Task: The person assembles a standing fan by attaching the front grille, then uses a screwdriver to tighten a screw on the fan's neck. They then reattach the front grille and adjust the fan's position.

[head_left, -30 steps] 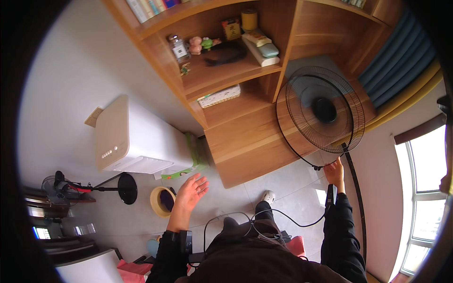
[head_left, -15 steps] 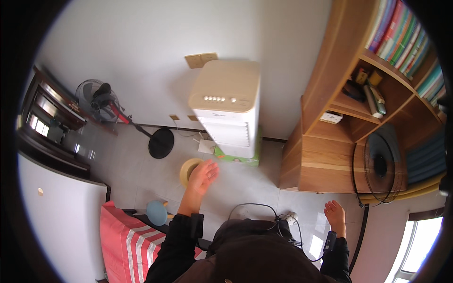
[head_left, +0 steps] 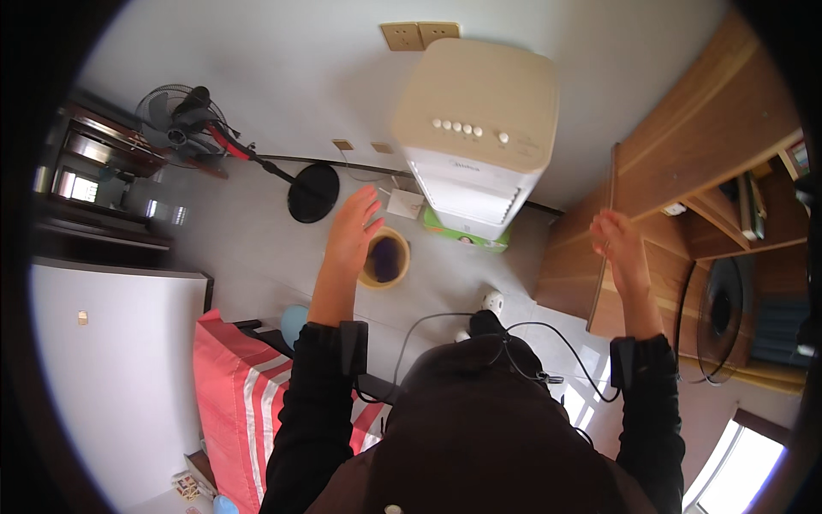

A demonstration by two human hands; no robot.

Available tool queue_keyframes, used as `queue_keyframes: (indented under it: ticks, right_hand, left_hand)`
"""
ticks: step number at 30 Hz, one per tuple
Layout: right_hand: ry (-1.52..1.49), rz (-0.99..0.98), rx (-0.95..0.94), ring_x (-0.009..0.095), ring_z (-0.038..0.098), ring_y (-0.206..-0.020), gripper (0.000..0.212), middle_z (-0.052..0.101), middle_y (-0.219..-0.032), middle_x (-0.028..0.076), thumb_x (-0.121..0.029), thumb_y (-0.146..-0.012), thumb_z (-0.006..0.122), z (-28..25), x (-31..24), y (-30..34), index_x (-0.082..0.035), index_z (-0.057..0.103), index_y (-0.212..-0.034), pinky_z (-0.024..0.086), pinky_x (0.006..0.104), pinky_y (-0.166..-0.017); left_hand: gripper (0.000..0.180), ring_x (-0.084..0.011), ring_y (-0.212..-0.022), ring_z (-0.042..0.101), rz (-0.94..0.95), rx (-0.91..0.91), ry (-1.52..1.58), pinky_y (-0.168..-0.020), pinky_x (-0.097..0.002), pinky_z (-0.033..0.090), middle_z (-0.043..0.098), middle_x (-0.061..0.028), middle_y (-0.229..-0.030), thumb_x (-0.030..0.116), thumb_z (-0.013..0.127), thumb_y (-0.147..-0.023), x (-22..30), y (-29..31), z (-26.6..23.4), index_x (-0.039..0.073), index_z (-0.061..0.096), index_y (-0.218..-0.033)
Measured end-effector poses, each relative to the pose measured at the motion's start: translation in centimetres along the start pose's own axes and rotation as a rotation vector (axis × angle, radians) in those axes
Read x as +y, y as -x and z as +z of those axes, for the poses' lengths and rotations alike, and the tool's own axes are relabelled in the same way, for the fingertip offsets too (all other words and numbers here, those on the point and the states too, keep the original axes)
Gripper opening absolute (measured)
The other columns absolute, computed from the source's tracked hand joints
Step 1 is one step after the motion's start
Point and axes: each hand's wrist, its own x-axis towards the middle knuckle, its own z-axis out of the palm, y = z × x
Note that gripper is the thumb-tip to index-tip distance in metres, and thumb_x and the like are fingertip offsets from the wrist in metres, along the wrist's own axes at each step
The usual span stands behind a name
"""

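Left hand [head_left: 347, 236] outstretched; right hand [head_left: 622, 250] likewise

the pale grey tiled floor [head_left: 265, 257] carries a round black fan base [head_left: 313, 193] at left, a yellow bin [head_left: 405, 261] mid-scene and a green box [head_left: 471, 238] farther off; at right, a wooden shelf [head_left: 719, 214] holds books [head_left: 752, 208].

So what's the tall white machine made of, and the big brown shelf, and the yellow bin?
The tall machine looks like plastic: smooth white body, matte beige top. The brown shelf seems wood or wood-look board, satin, with streaky grain. The yellow bin is probably plastic too, with a smooth, even-coloured rim.
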Motion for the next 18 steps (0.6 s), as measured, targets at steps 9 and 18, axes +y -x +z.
queue_keyframes:
  ticks: [9,18]
  right_hand:
    - [0.161,-0.236,0.242,0.023,0.048,-0.122,0.059,0.05,-0.134,0.014,-0.032,-0.091,0.063,11.5,-8.0,-14.6,0.0,0.044,-0.137,0.043,0.0356,-0.096]
    - [-0.118,-0.002,0.083,0.021,0.057,-0.108,0.062,0.057,-0.125,0.012,-0.039,-0.092,0.061,13.5,-5.7,-14.9,0.0,0.044,-0.137,0.047,0.034,-0.091]
  left_hand:
    - [0.061,-0.0219,-0.135,0.037,0.055,-0.006,-0.306,-0.108,-0.0381,0.033,0.041,-0.0099,-0.145,0.037,0.055,-0.096,5.0,-10.6,5.0,0.003,0.037,-0.144]
    - [0.063,-0.02,-0.124,0.047,0.019,-0.263,-0.312,-0.104,-0.0336,0.035,0.05,-0.0117,-0.136,0.04,0.056,-0.096,4.2,-16.5,7.0,0.002,0.037,-0.142]
